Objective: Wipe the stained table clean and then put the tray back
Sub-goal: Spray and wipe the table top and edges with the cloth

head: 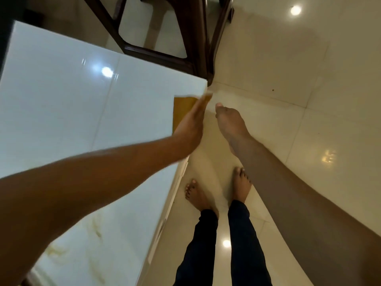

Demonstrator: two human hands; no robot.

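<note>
left hand [191,129] flat on yellow cloth [183,106], white table [72,100] corner

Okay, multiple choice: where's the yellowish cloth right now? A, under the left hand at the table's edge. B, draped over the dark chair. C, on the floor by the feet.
A: the left hand lies flat on the yellowish cloth at the white table's edge.

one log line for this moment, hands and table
left hand: flat on yellow cloth at table corner | right hand: off table, over floor, holding nothing | stains: near edge
</note>
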